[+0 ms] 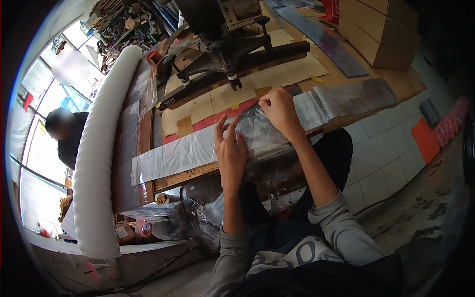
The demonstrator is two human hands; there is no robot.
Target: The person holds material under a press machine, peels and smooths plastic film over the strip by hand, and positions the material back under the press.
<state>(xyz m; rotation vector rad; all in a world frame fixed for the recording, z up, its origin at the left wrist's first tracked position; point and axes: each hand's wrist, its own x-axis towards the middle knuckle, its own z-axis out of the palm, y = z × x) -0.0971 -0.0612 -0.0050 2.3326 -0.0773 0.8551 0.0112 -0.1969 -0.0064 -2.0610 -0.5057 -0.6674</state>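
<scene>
Crumpled clear plastic film [256, 129] lies between my hands at the front edge of the workbench, and part of it hangs over the edge. My right hand [280, 112] is closed in a pinch at the film's upper end; its fingertips are partly hidden. To the left, my left hand [230, 154] is raised with its fingers apart, beside the film and holding nothing visible. Beneath both hands runs a long translucent plastic strip [173, 157] along the bench edge. A greyish sheet [358, 97] continues to the right.
A dark metal machine base [217, 64] stands on brown board at the back. A white foam roll [101, 153] leans along the left side. Cardboard boxes [378, 34] are stacked at the back right. Bagged plastic [170, 220] sits below the bench. Another person [69, 136] is at far left.
</scene>
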